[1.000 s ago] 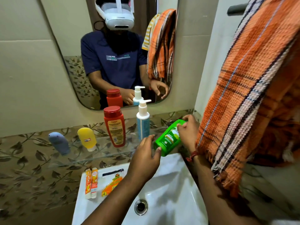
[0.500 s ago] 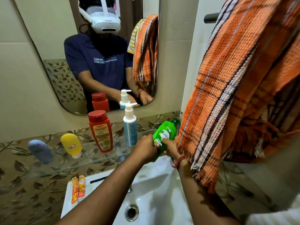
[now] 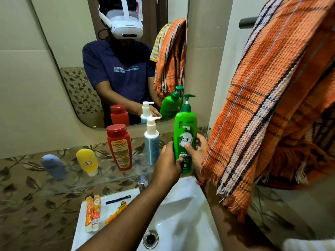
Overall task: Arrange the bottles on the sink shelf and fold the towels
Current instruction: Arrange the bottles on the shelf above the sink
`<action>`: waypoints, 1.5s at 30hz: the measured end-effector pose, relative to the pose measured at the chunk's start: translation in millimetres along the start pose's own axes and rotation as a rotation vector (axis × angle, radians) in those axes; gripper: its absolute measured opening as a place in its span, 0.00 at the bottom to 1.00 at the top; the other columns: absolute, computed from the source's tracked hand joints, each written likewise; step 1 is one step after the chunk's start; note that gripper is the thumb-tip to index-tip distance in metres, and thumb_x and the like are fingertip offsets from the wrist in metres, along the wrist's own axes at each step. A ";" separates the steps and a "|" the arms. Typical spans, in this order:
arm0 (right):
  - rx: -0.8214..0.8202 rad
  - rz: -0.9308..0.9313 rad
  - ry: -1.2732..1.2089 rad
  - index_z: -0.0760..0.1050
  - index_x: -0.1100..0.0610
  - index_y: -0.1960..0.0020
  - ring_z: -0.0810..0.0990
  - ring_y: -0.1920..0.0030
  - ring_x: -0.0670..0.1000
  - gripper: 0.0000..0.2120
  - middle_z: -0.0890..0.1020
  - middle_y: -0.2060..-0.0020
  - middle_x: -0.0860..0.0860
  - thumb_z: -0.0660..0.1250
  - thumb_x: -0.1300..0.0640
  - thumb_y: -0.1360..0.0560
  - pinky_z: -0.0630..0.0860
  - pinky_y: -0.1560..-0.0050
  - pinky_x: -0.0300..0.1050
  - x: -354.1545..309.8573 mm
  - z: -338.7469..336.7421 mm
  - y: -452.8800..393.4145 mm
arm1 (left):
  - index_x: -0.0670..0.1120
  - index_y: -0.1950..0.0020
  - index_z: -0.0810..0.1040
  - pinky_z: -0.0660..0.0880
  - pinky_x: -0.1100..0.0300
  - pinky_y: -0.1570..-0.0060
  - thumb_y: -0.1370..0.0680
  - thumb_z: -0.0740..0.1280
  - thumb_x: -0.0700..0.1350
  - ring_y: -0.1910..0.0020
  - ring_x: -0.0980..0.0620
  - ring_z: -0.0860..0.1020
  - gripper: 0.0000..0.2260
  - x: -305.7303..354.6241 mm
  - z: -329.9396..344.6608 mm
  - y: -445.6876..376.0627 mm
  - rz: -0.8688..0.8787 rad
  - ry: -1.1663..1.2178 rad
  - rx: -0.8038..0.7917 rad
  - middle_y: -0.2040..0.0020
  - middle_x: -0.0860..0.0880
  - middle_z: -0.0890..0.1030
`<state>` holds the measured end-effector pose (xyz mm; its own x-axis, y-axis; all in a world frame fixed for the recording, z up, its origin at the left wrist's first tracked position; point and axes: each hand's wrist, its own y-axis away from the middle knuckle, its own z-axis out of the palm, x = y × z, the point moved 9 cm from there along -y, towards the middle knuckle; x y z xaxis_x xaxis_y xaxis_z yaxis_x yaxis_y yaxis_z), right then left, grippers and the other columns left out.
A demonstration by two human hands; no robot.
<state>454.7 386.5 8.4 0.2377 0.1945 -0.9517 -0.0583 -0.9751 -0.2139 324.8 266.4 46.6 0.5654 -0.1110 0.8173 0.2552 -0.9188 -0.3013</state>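
Note:
A green pump shampoo bottle (image 3: pixel 185 131) stands upright at the right end of the glass shelf (image 3: pixel 112 171). My left hand (image 3: pixel 167 163) grips its lower left side. My right hand (image 3: pixel 196 151) holds its right side, with the thumb across the label. To its left on the shelf stand a white and blue pump bottle (image 3: pixel 152 142) and a red bottle (image 3: pixel 119 147). Further left are a yellow tube (image 3: pixel 87 162) and a grey-blue tube (image 3: pixel 53 166). An orange checked towel (image 3: pixel 272 105) hangs at the right and hides my right forearm.
A white sink (image 3: pixel 181 214) with a drain (image 3: pixel 150 239) and tap (image 3: pixel 143 182) lies below the shelf. Two small orange tubes (image 3: pixel 92 212), a dark strip and an orange packet lie on its left rim. A mirror (image 3: pixel 116 51) hangs above. The towel bar (image 3: pixel 247 23) is at the top right.
The green bottle was tilted in both hands over the sink. It has been raised and turned upright at the shelf's right end, pump on top. The view has shifted.

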 end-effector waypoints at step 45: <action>-0.103 0.067 0.018 0.62 0.68 0.27 0.70 0.30 0.62 0.24 0.70 0.31 0.64 0.64 0.68 0.22 0.66 0.29 0.57 -60.1 -6.9 52.1 | 0.47 0.31 0.70 0.74 0.56 0.41 0.20 0.68 0.37 0.35 0.47 0.76 0.19 -33.7 14.3 -29.3 -0.241 0.069 0.061 0.35 0.47 0.79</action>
<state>444.0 323.3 56.0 0.2539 0.1271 -0.9588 0.0245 -0.9919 -0.1250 309.5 302.5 20.9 0.4283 0.0808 0.9000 0.4240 -0.8975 -0.1212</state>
